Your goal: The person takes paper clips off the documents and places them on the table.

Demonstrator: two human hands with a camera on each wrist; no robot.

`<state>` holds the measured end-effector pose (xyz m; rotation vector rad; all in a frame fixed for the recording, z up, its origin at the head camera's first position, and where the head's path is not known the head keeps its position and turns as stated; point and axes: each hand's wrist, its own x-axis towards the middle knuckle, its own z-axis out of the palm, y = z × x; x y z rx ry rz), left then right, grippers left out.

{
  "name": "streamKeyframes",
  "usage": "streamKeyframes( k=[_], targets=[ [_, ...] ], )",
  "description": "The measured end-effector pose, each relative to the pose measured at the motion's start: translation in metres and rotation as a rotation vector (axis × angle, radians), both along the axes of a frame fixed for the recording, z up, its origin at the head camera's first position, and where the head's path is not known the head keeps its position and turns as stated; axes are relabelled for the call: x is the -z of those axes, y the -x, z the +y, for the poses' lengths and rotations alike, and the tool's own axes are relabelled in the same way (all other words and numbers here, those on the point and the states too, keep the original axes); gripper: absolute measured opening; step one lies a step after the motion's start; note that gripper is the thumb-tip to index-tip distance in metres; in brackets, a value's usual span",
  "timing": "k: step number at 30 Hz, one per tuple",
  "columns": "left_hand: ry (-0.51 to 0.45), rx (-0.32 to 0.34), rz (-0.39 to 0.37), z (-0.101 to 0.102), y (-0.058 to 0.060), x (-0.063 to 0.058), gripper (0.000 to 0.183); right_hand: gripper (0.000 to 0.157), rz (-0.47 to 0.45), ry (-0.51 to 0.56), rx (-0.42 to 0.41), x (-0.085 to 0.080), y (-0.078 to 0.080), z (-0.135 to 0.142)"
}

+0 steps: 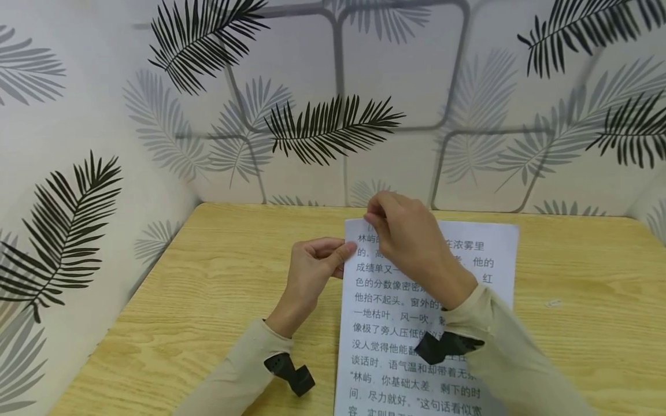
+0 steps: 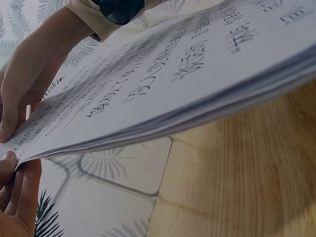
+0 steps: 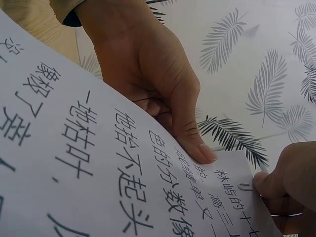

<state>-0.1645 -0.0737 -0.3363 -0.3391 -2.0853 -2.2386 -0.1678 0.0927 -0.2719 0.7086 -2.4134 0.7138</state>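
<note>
A stack of printed paper sheets (image 1: 416, 358) is raised in both hands, its several layers visible along the edge in the left wrist view. My left hand (image 1: 314, 268) pinches the stack's left edge near the upper corner, thumb on the printed face and fingers behind. At the top edge, my right hand (image 1: 408, 242) pinches a small paper clip (image 3: 244, 187) between thumb and fingers. A loop of the clip lies over the printed face beside the right thumb (image 3: 264, 182). The clip's other part is largely hidden by the fingers.
Beneath the sheets is a light wood-grain table (image 1: 218, 323). A wall (image 1: 302, 69) with leaf patterns stands behind it. One small pale item (image 1: 554, 303) lies on the table to the right. Black wrist cameras (image 1: 291, 372) are worn on both sleeves.
</note>
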Motion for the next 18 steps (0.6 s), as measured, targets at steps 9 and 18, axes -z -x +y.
streamKeyframes(
  k=[9,18],
  targets=[
    [0.007,0.001,-0.002,-0.0003,-0.0010,0.0007,0.017,0.006,0.031,-0.003,-0.009,0.0001,-0.0003,-0.0005],
    [0.005,-0.015,0.026,0.0024,-0.0023,0.0005,0.016,0.009,0.085,0.001,0.020,0.0007,-0.0012,-0.0007]
  ],
)
